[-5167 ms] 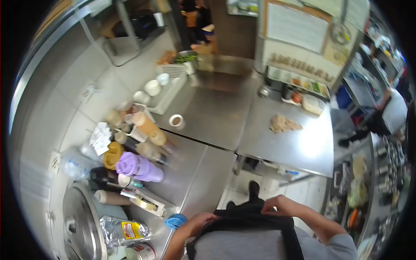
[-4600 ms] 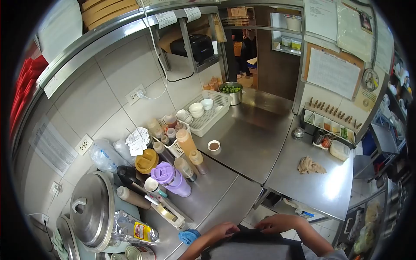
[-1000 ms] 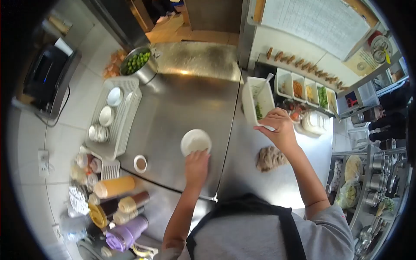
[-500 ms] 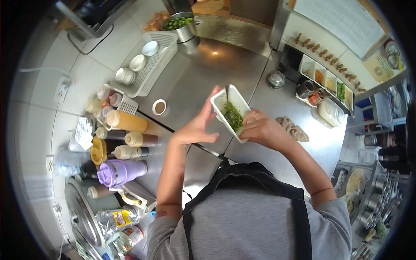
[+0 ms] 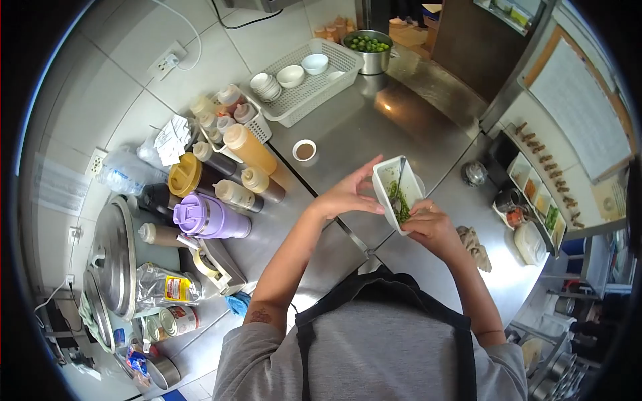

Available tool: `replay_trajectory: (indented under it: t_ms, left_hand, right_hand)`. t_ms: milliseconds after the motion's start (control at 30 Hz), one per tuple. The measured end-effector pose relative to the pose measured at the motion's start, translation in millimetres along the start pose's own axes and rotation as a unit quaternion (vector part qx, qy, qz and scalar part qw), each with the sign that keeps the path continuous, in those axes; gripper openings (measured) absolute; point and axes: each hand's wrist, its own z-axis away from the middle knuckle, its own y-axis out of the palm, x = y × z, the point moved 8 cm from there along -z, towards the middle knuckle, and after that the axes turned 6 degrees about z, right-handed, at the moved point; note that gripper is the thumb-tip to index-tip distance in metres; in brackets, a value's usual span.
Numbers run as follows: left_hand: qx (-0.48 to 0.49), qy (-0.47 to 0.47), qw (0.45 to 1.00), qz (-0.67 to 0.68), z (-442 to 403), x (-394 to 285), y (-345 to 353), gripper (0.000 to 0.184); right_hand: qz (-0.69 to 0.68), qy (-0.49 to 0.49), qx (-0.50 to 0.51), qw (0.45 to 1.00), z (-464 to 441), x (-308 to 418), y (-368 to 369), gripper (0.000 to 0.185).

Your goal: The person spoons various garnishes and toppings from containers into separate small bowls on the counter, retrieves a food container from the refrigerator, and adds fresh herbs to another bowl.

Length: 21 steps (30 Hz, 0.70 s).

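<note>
A white rectangular tub (image 5: 380,182) is tilted over the steel counter, with chopped green herbs (image 5: 400,206) and a metal spoon (image 5: 400,179) inside. My right hand (image 5: 431,230) grips its near right end, fingertips at the rim beside the herbs. At the tub's left side is my left hand (image 5: 349,194), fingers spread and thumb close to the wall; I cannot tell whether it touches. A rounded white edge (image 5: 420,185) shows behind the tub's right side, mostly hidden. Left of the hands, a small white cup (image 5: 304,150) of brown sauce stands on the counter.
Squeeze bottles (image 5: 251,150) and a purple tumbler (image 5: 212,217) crowd the left. A grey basket (image 5: 294,113) with white bowls and a pot (image 5: 372,60) of green fruit stand at the back. To the right are a brownish cloth-like lump (image 5: 473,247) and an ingredient rack (image 5: 535,190).
My view has turned, so the surroundings shift across the frame. The tub stays in my right hand and looks more upright. My left hand remains at its left side, thumb now nearer the wall.
</note>
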Motion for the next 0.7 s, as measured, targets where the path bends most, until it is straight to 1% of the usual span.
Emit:
replay_trajectory:
  t_ms: [67,133,167,333,433,467,533,567,600,633,667,700]
  left_hand:
    - [0.001,0.026,1.0,0.015,-3,3,-7,0.102]
    - [0.039,-0.012,0.999,0.005,-7,9,-8,0.1]
    - [0.034,-0.017,0.999,0.01,-7,5,-11,0.096]
    - [0.068,0.022,0.996,-0.052,-21,-10,-19,0.094]
    - [0.106,-0.037,0.992,-0.051,-30,-18,-25,0.088]
    - [0.108,-0.034,0.992,-0.05,-36,-23,-25,0.088]
    - [0.136,0.007,0.987,-0.082,-47,-27,-17,0.087]
    - [0.14,0.03,0.984,-0.107,-56,-24,-18,0.085]
    - [0.151,0.018,0.984,-0.093,-62,-18,-20,0.085]
    - [0.139,0.039,0.983,-0.112,-66,-22,-22,0.085]
    - [0.127,0.06,0.981,-0.132,-69,-24,-22,0.085]
    - [0.14,0.05,0.981,-0.121,-70,-25,-15,0.085]
  right_hand:
    - [-0.006,-0.007,0.007,1.0,-4,1,4,0.026]
    - [-0.029,-0.014,0.016,0.999,-9,5,7,0.026]
    - [-0.033,-0.012,0.018,0.999,-11,6,6,0.027]
    - [-0.004,-0.021,0.04,0.999,-20,5,-3,0.028]
    - [-0.014,0.021,0.035,0.999,-22,-7,-8,0.028]
    - [-0.011,0.021,0.037,0.999,-28,-11,-10,0.028]
    - [-0.004,0.011,0.049,0.999,-31,-13,-12,0.027]
    - [-0.008,0.027,0.054,0.998,-30,-18,-11,0.027]
    - [0.021,0.019,0.066,0.997,-33,-22,-11,0.026]
    - [0.049,0.016,0.078,0.996,-33,-27,-12,0.024]
    - [0.041,0.037,0.08,0.995,-35,-30,-19,0.024]
    - [0.034,0.053,0.08,0.995,-41,-30,-29,0.024]
